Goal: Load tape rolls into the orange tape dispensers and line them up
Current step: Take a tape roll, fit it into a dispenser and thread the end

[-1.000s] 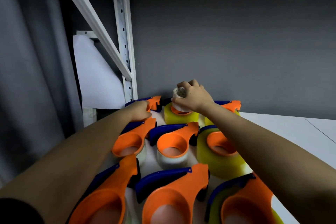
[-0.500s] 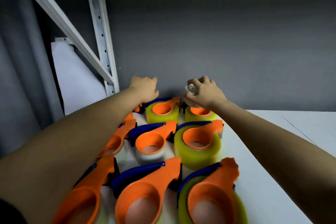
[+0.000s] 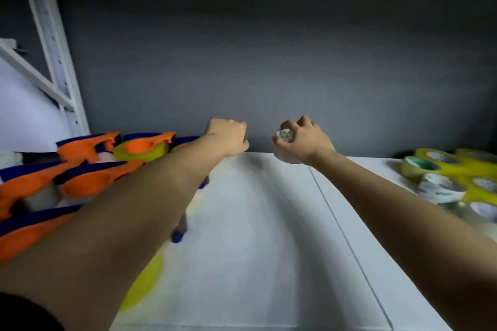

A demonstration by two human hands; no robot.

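- white bench [image 3: 269,223] is seen running up to a dark grey wall [image 3: 269,62], with a thin seam line crossing its right part.
- right hand [image 3: 304,140] is held at the far edge of the bench, fingers curled round a clear tape roll [image 3: 285,142]; the roll's printed core is visible between the fingers, and its lower rim is seen at or just above the bench surface.
- left hand [image 3: 228,137] is held beside it, also at the far edge, fingers curled under in a loose fist; nothing is seen inside it, though the palm side is hidden.
- the two hands are kept apart, with bare bench between them.
- orange tape dispensers [image 3: 88,169] with blue handles are grouped in rows at the left of the bench, partly covered by the left forearm; some are loaded with yellowish rolls, one such noted in the back row [image 3: 139,149].
- loose tape rolls [image 3: 441,183], yellow and white-printed, are piled at the right edge of the bench, well apart from the dispensers.
- white metal shelf upright [image 3: 53,56] is recorded at the far left against the wall.
- motion blur is noted over the near left area; detail there cannot be told.
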